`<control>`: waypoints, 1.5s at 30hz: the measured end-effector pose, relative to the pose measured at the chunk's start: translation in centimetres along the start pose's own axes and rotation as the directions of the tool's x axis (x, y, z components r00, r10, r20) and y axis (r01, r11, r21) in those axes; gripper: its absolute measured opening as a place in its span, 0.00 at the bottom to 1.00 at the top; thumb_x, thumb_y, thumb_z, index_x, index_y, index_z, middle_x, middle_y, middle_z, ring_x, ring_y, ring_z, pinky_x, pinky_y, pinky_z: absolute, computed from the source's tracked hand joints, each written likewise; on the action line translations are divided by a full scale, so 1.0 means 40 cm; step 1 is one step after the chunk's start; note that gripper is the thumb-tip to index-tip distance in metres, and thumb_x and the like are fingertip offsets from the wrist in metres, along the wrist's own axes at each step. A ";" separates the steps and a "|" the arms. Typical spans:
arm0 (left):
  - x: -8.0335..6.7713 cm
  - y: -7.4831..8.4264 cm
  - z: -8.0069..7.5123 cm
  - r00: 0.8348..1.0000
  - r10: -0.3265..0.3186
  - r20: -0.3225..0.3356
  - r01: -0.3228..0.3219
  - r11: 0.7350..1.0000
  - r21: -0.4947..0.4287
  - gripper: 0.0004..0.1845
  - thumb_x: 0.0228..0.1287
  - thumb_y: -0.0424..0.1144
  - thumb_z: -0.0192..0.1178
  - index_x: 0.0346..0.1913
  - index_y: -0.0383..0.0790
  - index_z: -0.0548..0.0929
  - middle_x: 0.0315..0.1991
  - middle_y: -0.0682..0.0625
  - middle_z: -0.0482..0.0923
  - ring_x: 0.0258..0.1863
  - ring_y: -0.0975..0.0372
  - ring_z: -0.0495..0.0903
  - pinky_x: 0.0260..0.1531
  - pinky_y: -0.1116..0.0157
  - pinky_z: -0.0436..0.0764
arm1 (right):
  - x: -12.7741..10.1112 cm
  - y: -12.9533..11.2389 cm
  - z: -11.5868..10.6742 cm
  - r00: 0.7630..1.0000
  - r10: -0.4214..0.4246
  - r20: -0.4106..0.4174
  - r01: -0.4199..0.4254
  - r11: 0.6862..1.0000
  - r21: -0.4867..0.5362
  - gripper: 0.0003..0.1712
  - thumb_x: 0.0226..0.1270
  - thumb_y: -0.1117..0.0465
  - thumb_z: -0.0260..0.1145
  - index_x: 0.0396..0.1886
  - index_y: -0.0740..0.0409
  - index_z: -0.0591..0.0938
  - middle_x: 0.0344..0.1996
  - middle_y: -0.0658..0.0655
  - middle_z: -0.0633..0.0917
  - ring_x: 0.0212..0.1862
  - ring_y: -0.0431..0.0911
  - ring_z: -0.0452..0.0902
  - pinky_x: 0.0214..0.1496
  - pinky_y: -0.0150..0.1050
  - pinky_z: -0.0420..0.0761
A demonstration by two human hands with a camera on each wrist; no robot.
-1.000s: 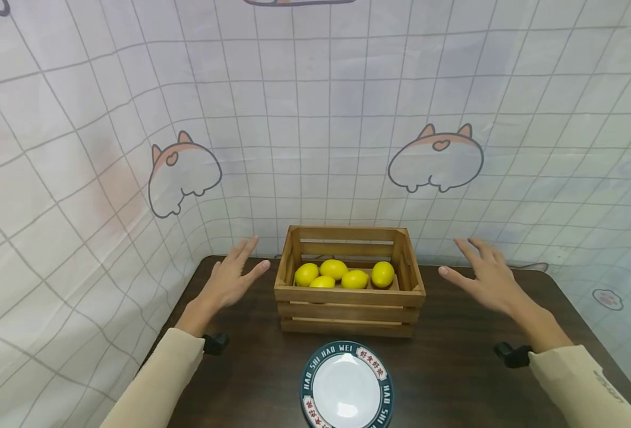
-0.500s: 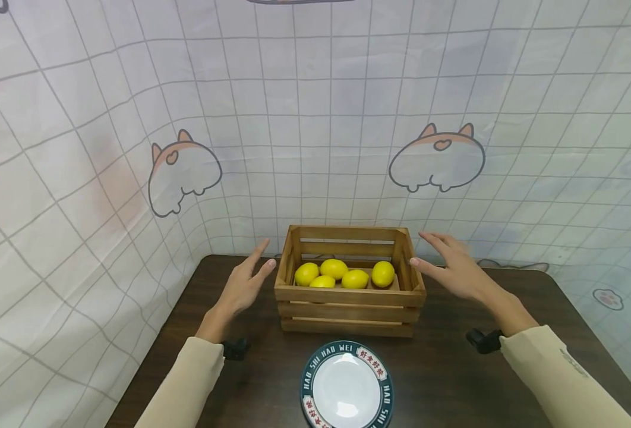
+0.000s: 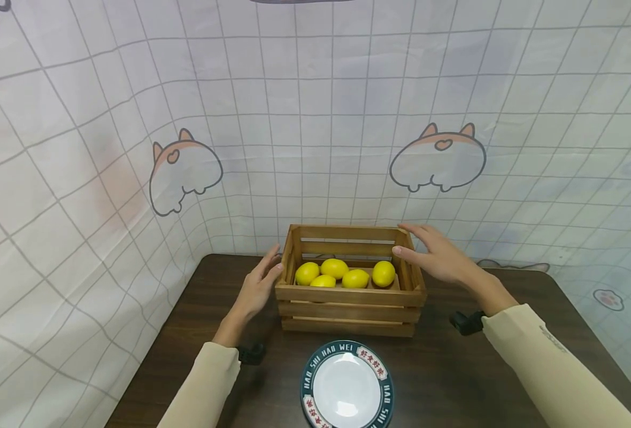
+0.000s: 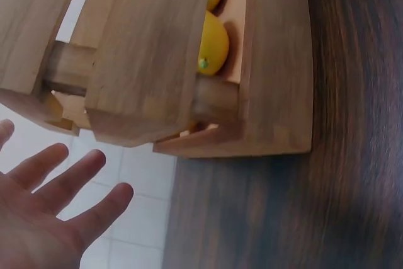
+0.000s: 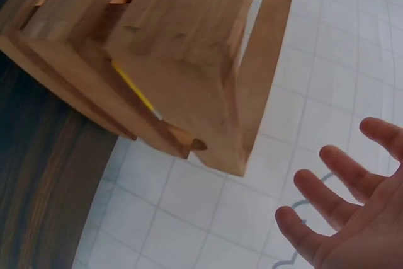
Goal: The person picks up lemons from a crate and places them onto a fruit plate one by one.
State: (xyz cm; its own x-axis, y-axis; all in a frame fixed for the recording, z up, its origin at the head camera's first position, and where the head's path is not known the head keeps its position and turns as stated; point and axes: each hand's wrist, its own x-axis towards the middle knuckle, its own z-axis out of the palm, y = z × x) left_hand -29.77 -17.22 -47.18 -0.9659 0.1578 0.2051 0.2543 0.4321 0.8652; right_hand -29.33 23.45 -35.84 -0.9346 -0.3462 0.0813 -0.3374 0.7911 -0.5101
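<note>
A slatted wooden crate [image 3: 347,310] stands at the back of the table in the head view, with several yellow lemons [image 3: 355,279] lying inside. My left hand [image 3: 255,289] is beside the crate's left end, fingers spread; in the left wrist view its fingers [image 4: 99,215] stand apart from the wood. On the opposite side, my right hand [image 3: 444,257] reaches to the crate's right end, thumb and fingertips over the end's top edge in the head view. The right wrist view shows a gap between those fingers [image 5: 324,196] and the crate [image 5: 176,86]. Neither hand holds anything.
A round plate [image 3: 346,389] with a dark green lettered rim lies in front of the crate on the dark wooden table [image 3: 454,380]. A white grid-patterned cloth [image 3: 342,148] hangs close behind the table and along its left side.
Both hands have moved inward to the two ends of the crate, the left hand going right and the right hand going left. The crate, lemons and plate have stayed in place.
</note>
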 end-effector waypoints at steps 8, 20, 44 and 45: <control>0.001 -0.010 0.024 0.998 -0.067 0.009 0.068 0.993 -0.100 0.31 0.79 0.60 0.47 0.80 0.68 0.57 0.78 0.45 0.64 0.69 0.42 0.70 0.61 0.42 0.76 | 0.042 -0.020 0.002 0.998 -0.046 0.039 0.045 0.999 0.017 0.44 0.76 0.33 0.54 0.82 0.49 0.59 0.80 0.64 0.60 0.77 0.66 0.57 0.73 0.74 0.60; -0.002 -0.021 0.040 0.992 -0.109 0.062 0.123 0.945 -0.304 0.31 0.80 0.57 0.48 0.80 0.71 0.55 0.83 0.48 0.50 0.78 0.39 0.58 0.63 0.27 0.67 | 0.134 -0.056 0.014 0.985 -0.057 0.162 0.040 0.993 0.107 0.44 0.75 0.34 0.57 0.81 0.51 0.61 0.77 0.66 0.66 0.75 0.67 0.63 0.72 0.70 0.65; -0.003 -0.022 0.060 0.995 -0.099 0.021 0.100 0.924 -0.369 0.31 0.80 0.57 0.48 0.81 0.66 0.57 0.84 0.55 0.47 0.79 0.42 0.56 0.65 0.33 0.70 | 0.257 -0.069 0.071 0.912 -0.027 0.410 0.023 1.000 0.016 0.42 0.73 0.40 0.64 0.78 0.56 0.66 0.69 0.68 0.75 0.71 0.64 0.70 0.71 0.65 0.71; -0.003 -0.022 0.061 0.995 -0.096 0.019 0.096 0.925 -0.367 0.31 0.80 0.56 0.48 0.81 0.65 0.57 0.84 0.55 0.47 0.80 0.42 0.55 0.66 0.33 0.69 | 0.261 -0.066 0.074 0.909 -0.023 0.416 0.016 1.000 0.019 0.42 0.72 0.41 0.64 0.78 0.56 0.66 0.70 0.68 0.75 0.71 0.64 0.69 0.71 0.65 0.70</control>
State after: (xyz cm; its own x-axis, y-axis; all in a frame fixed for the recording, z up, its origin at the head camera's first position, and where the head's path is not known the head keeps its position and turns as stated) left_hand -29.76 -15.46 -49.09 -0.9848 0.1323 0.1124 0.1248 0.0888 0.9882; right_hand -37.86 16.27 -36.18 -0.7953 -0.5425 -0.2706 -0.3506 0.7757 -0.5248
